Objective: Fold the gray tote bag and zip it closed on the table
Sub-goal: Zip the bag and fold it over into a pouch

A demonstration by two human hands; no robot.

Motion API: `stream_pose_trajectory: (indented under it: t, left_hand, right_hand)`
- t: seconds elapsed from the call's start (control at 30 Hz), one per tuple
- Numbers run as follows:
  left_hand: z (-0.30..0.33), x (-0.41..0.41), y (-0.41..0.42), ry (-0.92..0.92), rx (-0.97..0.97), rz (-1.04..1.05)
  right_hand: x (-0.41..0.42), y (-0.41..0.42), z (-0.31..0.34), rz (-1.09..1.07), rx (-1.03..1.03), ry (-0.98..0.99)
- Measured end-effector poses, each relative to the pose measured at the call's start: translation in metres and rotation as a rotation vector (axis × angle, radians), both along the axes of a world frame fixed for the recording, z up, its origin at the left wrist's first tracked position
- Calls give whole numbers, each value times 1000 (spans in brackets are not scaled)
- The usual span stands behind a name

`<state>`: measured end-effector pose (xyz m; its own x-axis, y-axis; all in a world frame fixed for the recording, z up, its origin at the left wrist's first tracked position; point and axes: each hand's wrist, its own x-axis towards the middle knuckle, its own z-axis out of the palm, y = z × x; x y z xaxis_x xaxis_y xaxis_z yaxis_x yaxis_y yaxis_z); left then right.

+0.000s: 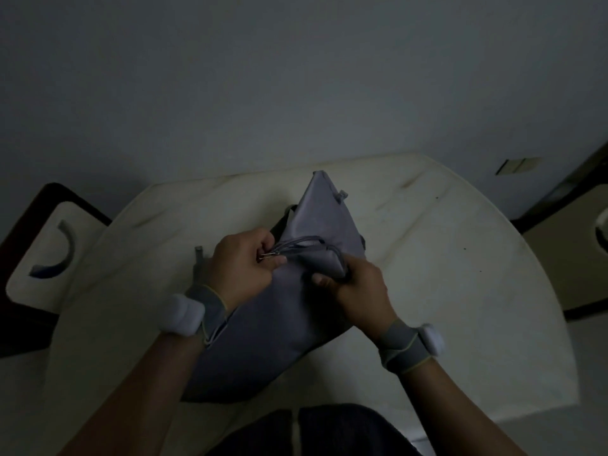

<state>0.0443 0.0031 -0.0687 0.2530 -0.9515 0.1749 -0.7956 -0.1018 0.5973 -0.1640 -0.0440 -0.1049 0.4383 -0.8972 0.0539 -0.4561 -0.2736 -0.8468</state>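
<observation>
The gray tote bag [279, 324] lies on the white table [444, 291], stretching from the near edge up to a raised, pointed far end. A small zippered pocket [324, 263] sits on its upper face. My left hand [243, 268] pinches the metal zipper pull [268, 255] at the pocket's left end. My right hand [358, 291] grips the right corner of that pocket, fingers curled round it. A strap end [198, 255] pokes out left of my left hand. The scene is dim.
A dark-framed chair with a pale seat [39, 258] stands to the left of the table. Another chair [585, 245] is at the right. A wall socket [516, 166] sits on the wall behind. My dark-trousered legs [312, 432] are at the near table edge.
</observation>
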Motion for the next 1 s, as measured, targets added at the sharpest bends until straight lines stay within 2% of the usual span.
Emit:
stream_pose_trajectory:
  t: [0.17,0.3,0.4,0.47,0.53,0.6,0.73,0.83,1.0]
  left_hand:
    - [3,-2,4,72,48,-62]
    - [0,-11,1,66,120,-126]
    - [-5,-20,-4,24,160,-167]
    - [-12,-25,-8,49,189,-204]
    - [-21,-28,-11,62,192,-215]
    - [-28,-26,-13,13,186,-216]
    - [-42,-22,-13,-81,179,-217]
    - [-49,-24,-15,-50,182,-249]
    - [-46,-25,-18,-1,192,-256]
  right_hand:
    - [-24,-21,13,-26,31,-98]
    - [-28,-34,13,-42,25,66]
    - [-18,-35,15,87,-97,71]
    - [-14,-36,13,170,-183,197]
    - [-12,-40,11,103,-333,397]
    - [-11,-40,11,36,-354,494]
    - [-6,-22,9,116,-422,425]
    - [-1,-6,1,155,-581,501]
    - [6,-6,-16,87,-834,427]
